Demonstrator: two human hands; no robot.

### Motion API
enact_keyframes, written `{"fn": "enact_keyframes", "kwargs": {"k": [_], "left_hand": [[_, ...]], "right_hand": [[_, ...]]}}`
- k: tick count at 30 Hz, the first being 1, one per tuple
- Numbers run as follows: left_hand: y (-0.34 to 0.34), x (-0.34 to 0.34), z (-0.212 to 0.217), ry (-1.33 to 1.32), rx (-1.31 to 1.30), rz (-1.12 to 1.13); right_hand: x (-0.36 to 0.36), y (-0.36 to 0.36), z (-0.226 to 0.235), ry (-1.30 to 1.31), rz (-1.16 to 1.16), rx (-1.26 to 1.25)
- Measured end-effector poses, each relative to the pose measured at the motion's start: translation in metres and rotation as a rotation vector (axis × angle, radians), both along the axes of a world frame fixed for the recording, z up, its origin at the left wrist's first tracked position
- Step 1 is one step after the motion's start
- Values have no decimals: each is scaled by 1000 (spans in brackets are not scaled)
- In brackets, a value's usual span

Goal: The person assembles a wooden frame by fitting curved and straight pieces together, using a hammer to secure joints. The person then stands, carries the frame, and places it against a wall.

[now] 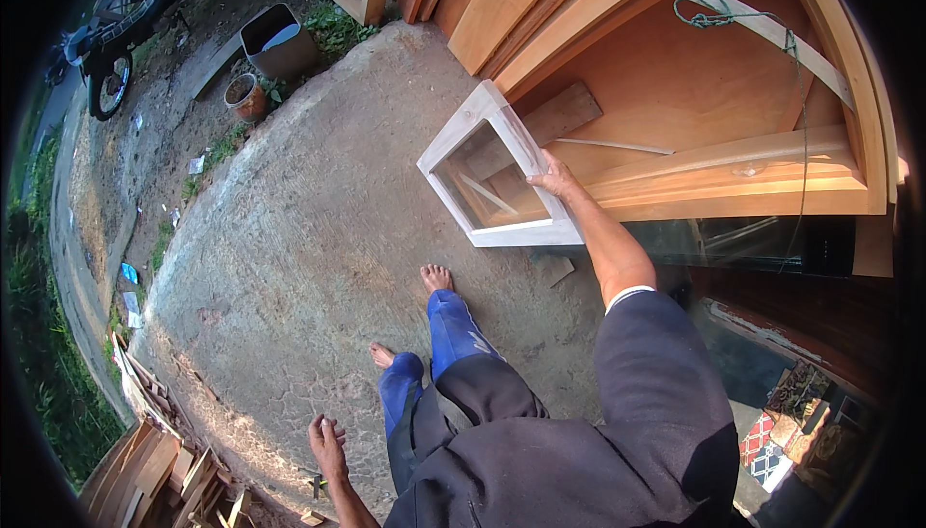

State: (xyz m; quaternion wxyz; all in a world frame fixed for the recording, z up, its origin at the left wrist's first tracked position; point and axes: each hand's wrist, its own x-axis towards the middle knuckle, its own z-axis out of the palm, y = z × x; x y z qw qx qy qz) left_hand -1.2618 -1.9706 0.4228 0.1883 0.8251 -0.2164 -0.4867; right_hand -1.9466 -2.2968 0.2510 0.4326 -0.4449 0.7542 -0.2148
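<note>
My right hand [558, 179] is closed around the side of a small window sash [526, 234]. The sash has a pale, whitish wooden frame and a see-through pane. It is held up at a tilt, out in front of me on the right, against large wooden frames. My left hand [328, 439] hangs low at my left side above the concrete, holding nothing, its fingers loosely bent and apart.
Large wooden door frames and panels [675, 123] lean along the right, with a green cord [714, 19] tied to a batten. Scrap wood [159, 475] is heaped at lower left. A grey bin [280, 46], a pot [245, 96] and a motorcycle [111, 46] stand beyond the concrete [318, 200].
</note>
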Motion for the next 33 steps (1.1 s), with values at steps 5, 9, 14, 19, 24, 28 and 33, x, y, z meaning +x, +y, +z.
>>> {"fn": "enact_keyframes", "kwargs": {"k": [5, 9, 14, 19, 24, 28, 33], "left_hand": [[0, -10, -8, 28, 27, 17], [8, -19, -11, 31, 41, 66], [25, -31, -20, 55, 16, 135], [61, -42, -36, 96, -54, 280], [129, -60, -58, 127, -130, 478], [220, -78, -70, 104, -181, 711], [374, -108, -96, 129, -167, 1216]], "right_hand": [[-17, -7, -7, 7, -8, 45], [-15, -9, -1, 199, 32, 157], [17, -5, 37, 546, -8, 136], [86, 28, 63, 760, 110, -145], [194, 103, 42, 433, 485, -66], [295, 173, 14, 258, 790, 265], [414, 245, 6, -57, 912, 558]]}}
